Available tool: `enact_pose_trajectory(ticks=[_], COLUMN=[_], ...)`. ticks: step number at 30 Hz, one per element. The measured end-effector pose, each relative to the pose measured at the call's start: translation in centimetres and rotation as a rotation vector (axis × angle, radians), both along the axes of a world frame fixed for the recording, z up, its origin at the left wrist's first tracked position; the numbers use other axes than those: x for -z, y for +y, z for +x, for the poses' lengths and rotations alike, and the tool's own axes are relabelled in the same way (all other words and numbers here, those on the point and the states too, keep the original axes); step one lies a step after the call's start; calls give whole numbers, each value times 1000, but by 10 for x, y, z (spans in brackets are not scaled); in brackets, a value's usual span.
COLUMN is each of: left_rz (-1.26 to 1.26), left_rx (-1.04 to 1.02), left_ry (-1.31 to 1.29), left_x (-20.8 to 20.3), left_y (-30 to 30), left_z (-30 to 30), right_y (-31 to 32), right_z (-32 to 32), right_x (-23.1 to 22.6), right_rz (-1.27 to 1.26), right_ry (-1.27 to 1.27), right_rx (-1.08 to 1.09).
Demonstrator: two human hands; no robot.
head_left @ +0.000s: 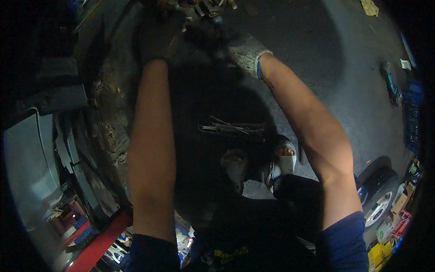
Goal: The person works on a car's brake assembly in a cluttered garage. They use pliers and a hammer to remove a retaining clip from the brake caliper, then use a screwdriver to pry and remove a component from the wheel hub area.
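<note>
Both my arms stretch forward toward a dark mechanical assembly point(206, 34) at the top of the view, where metal pieces point(204, 8) catch some light. My left hand point(158, 41), in a dark-looking glove, is at the left side of the assembly, deep in shadow. My right hand point(248, 53) wears a pale knitted glove with a blue cuff edge and reaches to the right side of it. The fingers of both hands fade into the dark, so their grip is hidden. Several wrenches point(231, 127) lie on the floor between my arms, in front of my feet.
My sandalled feet point(285, 156) are below the wrenches. To the right are a tyred wheel point(379, 206), a blue crate point(413, 113) and a dark and teal object point(390, 84). Grey vehicle panels point(31, 154) and a red beam point(102, 242) stand along the left.
</note>
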State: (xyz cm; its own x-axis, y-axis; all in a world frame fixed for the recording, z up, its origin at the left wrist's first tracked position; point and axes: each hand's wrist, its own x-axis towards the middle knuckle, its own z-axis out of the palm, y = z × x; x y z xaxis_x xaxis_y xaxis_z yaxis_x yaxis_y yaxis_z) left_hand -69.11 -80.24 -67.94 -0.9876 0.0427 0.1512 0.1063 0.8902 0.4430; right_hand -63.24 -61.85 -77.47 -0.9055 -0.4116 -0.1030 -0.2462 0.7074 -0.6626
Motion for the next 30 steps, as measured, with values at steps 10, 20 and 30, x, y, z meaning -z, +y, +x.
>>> enact_pose_trajectory(ticks=[10,20,30], left_rz=[23,-49,-143], left_rx=[59,64,73], left_ry=[15,95,-26], left_x=[-7,7,1], left_y=[-4,-20,-6], left_z=[-2,-18,-22], right_y=[-22,-23,-16], right_z=[12,9,23], right_x=[-19,1,-9], right_rz=[-189,-312,-1129], right_ry=[-160,-158,-834], right_rx=[578,662,567])
